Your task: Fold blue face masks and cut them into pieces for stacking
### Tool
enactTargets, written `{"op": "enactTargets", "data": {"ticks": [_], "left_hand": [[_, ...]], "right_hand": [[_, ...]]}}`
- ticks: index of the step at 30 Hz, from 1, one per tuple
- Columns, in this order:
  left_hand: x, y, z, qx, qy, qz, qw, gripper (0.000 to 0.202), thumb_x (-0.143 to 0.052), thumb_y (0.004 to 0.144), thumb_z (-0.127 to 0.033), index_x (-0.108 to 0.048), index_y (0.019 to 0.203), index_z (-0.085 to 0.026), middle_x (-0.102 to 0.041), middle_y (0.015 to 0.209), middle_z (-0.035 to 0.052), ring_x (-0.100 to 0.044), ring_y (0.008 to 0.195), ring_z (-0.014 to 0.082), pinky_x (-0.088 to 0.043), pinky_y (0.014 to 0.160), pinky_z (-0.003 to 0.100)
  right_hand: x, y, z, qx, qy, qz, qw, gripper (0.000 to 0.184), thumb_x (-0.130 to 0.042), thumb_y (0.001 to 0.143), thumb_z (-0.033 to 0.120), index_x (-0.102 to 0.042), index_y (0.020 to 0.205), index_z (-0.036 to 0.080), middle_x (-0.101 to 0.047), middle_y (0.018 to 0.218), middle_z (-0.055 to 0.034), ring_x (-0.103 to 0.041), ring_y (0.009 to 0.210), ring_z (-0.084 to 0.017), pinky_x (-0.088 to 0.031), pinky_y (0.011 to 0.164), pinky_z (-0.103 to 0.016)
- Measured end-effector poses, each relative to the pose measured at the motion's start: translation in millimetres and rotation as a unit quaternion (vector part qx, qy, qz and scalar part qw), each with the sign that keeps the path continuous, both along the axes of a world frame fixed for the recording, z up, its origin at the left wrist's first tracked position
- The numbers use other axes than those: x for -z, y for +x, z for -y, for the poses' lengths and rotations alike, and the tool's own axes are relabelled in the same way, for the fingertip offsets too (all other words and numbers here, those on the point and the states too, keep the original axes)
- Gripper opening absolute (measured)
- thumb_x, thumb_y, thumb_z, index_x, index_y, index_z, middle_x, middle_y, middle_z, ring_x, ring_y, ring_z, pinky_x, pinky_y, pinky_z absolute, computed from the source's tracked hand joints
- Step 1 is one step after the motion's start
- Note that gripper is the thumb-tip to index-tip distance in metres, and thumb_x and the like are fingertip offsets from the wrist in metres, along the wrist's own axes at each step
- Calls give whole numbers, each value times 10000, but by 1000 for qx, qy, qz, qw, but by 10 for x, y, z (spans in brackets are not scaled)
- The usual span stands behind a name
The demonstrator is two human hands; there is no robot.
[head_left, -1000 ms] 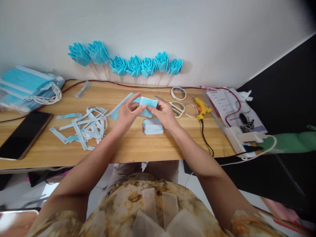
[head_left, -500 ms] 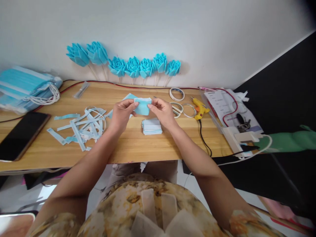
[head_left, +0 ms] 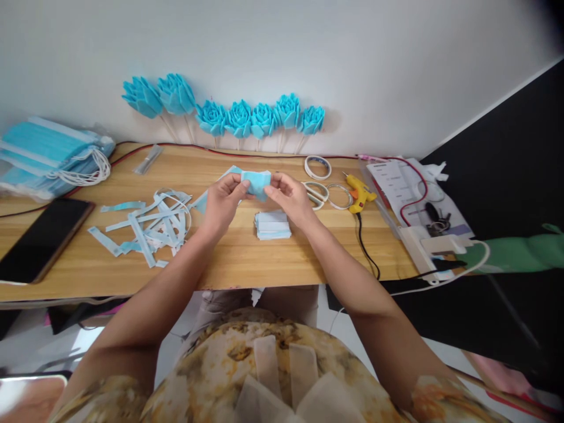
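Note:
A small piece of light-blue face-mask fabric [head_left: 256,183] is stretched between both hands above the table. My left hand [head_left: 224,202] pinches its left side between thumb and fingers, and my right hand [head_left: 291,197] pinches the right side the same way. Just below them lies a stack of cut fabric pieces [head_left: 272,225]. Behind my left hand, a larger blue sheet [head_left: 202,202] lies partly hidden. Scissors with white handles [head_left: 318,195] rest to the right of my right hand.
Cut strips [head_left: 147,226] lie left, beside a phone [head_left: 46,239] and bagged masks [head_left: 48,155]. Several blue fabric flowers [head_left: 239,119] lean on the wall. To the right are a tape roll [head_left: 318,168], a yellow glue gun [head_left: 360,194] with its cord, and a power strip [head_left: 416,252].
The fabric between my hands now looks shorter from top to bottom, its upper part bent over. My hands stay almost in place, and the whole view has shifted slightly.

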State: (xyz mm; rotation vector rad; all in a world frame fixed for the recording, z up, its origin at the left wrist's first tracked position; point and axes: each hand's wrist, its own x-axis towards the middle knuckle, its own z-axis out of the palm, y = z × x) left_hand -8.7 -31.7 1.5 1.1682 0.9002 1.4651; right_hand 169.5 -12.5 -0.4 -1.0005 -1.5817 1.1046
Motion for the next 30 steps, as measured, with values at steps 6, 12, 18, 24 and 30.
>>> {"op": "enactTargets", "data": {"ticks": [6, 12, 18, 24, 30], "left_hand": [[-15, 59, 47, 26, -19, 9, 999, 350, -864, 722, -490, -738, 809, -175, -717, 793, 8, -675, 742, 137, -623, 752, 290], [24, 56, 19, 40, -50, 72, 995, 354, -896, 683, -456, -706, 769, -171, -689, 767, -3, -670, 721, 124, -620, 736, 280], [17, 39, 13, 56, -66, 73, 994, 375, -909, 658, -447, -727, 819, -161, -716, 820, 14, -673, 701, 126, -631, 717, 295], [-31, 60, 48, 27, -32, -27, 999, 326, -852, 726, -457, -714, 758, -164, -694, 745, 11, -650, 653, 134, -601, 643, 279], [-74, 86, 100, 11, -17, -141, 990, 206, -811, 760, -363, -727, 751, -175, -642, 649, -8, -522, 529, 100, -427, 472, 228]], "right_hand": [[47, 5, -14, 10, 21, 66, 998, 298, -720, 801, 493, -635, 839, 210, -643, 781, 9, -561, 709, -137, -482, 685, -293], [7, -13, 26, 24, 53, 77, 995, 244, -685, 823, 416, -572, 755, 210, -580, 702, 22, -537, 672, -131, -446, 656, -290], [-2, -30, 45, 41, 50, 84, 994, 223, -667, 822, 406, -573, 766, 211, -596, 711, 20, -546, 691, -134, -460, 679, -291], [-91, -11, 69, -1, 34, 51, 998, 345, -741, 777, 495, -628, 961, 225, -691, 927, -14, -620, 854, -163, -499, 767, -296], [-92, 37, 53, 40, 55, 61, 996, 304, -692, 837, 517, -661, 837, 214, -678, 845, -6, -606, 821, -161, -496, 778, -304]]}}
